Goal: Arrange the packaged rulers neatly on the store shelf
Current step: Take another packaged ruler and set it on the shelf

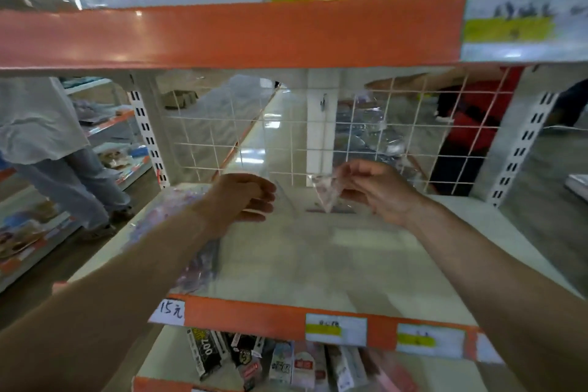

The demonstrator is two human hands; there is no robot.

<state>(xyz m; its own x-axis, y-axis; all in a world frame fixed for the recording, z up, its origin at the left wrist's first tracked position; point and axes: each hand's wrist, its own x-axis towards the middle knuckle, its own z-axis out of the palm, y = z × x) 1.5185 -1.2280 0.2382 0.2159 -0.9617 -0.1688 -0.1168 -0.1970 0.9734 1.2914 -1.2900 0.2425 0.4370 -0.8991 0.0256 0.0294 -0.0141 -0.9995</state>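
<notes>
Over the shelf [318,264], left hand [245,197] grips an upright clear packet [254,140]; right hand [377,192] pinches a bagged triangular ruler [324,196].

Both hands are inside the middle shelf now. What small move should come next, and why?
Probably lower the clear packet pinched by the right hand onto the shelf board: it is held tilted, not lying flat, while the left hand holds an upright clear sheet beside it.

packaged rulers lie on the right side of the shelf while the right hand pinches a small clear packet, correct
No: the head view shows the packaged rulers on the left side of the shelf. The right hand does pinch a small clear packet.
</notes>
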